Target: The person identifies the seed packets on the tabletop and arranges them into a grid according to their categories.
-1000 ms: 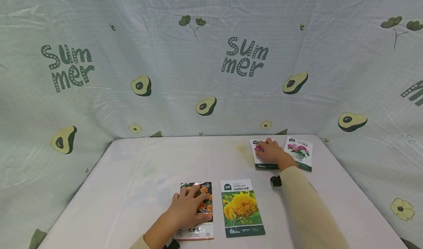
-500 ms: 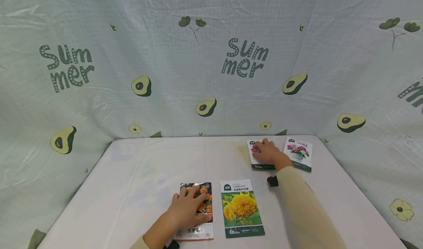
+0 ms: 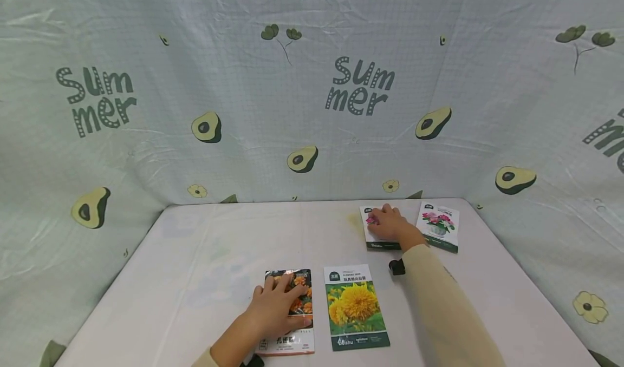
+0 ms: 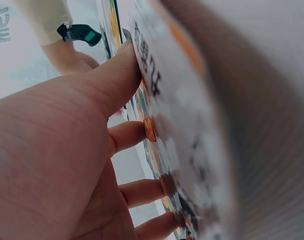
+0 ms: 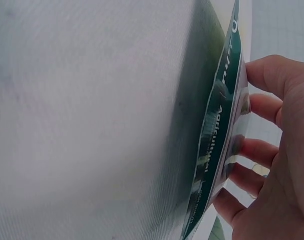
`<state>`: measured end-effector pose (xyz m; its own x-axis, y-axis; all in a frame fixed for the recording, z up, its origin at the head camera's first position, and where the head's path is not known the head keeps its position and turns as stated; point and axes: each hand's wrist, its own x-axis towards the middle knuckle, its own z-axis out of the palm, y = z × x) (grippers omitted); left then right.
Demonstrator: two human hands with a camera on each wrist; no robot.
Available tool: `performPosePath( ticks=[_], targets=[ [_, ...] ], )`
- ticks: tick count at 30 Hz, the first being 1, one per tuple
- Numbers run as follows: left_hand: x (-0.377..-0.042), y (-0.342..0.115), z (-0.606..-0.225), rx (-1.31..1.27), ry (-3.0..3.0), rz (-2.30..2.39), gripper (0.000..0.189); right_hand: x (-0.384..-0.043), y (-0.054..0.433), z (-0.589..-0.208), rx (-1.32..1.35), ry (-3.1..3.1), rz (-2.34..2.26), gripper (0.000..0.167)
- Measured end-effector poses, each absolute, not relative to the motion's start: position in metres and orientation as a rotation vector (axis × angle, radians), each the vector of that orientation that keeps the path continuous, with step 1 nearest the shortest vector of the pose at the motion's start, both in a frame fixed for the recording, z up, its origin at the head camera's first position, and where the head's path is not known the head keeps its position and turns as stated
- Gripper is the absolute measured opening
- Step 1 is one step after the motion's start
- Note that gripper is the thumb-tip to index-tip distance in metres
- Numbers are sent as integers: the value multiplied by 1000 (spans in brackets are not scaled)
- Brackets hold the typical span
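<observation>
My left hand (image 3: 274,310) rests with spread fingers on a seed packet (image 3: 292,347) printed with orange flowers, at the front middle of the table. In the left wrist view its fingertips (image 4: 134,136) touch the packet's face. Towards the back right, my right hand (image 3: 390,226) lies on a white seed packet (image 3: 383,245) with pink flowers and a dark green bottom band, partly covering it. The right wrist view has the fingertips (image 5: 261,150) pressing on this packet's face. Right of it lies another packet (image 3: 440,223) with pink flowers. A yellow-flower packet (image 3: 358,307) lies beside the left hand's packet.
The table (image 3: 209,248) has a pale cover. A light curtain (image 3: 244,96) printed with avocados and lettering hangs behind it and at both sides. My right sleeve (image 3: 443,307) reaches over the table's right part.
My right hand has slid its pink-flower packet to the left, widening the gap to the packet on its right. The left hand stays in place on the orange-flower packet.
</observation>
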<state>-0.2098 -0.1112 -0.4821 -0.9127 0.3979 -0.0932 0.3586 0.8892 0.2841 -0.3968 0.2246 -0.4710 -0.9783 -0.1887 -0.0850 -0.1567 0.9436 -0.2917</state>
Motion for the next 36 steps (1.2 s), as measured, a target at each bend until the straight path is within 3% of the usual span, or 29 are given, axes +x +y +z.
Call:
performPosePath(
  ticks=[36],
  targets=[
    [-211, -111, -485, 593, 2902, 404, 66, -397, 206, -474, -246, 2996, -400, 49]
  ],
)
